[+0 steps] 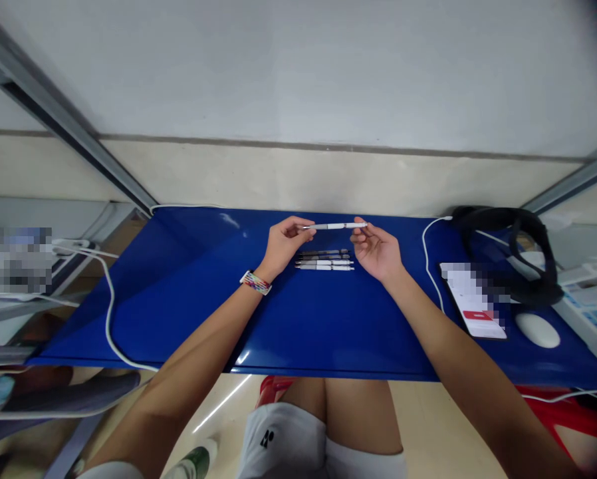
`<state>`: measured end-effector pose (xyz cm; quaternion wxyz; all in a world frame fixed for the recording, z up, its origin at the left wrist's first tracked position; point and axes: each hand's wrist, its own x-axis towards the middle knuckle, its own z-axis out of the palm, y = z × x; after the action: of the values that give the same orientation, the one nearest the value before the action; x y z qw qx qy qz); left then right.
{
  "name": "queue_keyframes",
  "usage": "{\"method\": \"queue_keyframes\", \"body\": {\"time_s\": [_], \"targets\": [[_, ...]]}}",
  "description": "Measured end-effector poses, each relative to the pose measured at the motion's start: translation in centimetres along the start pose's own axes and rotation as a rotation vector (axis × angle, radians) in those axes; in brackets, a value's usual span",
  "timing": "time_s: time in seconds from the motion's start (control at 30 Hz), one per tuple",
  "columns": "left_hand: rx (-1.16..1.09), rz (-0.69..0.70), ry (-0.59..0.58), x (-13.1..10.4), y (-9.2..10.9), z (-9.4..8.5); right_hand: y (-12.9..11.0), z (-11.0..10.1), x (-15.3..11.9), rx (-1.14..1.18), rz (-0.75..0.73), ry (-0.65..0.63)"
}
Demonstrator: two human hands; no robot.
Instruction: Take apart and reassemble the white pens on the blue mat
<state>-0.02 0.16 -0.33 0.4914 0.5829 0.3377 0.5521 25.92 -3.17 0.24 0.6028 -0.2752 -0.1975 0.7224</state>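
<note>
A white and grey pen is held level above the blue table, one end in each hand. My left hand pinches its pointed grey end between thumb and fingers. At the other end, the thumb and fingertips of my right hand grip the white barrel. Below the held pen, several pens lie side by side on the tabletop between my hands; the nearer ones are white and the farther ones are dark.
On the right are a phone, a white mouse and a black headset-like object. White cables run over the table at left and right. Behind stands a pale wall.
</note>
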Motion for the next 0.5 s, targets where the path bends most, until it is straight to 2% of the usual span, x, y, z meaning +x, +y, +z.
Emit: {"method": "queue_keyframes", "body": {"time_s": [0.5], "targets": [[0.024, 0.006, 0.004, 0.03, -0.18, -0.16, 0.07, -0.14, 0.06, -0.063, -0.019, 0.015]]}}
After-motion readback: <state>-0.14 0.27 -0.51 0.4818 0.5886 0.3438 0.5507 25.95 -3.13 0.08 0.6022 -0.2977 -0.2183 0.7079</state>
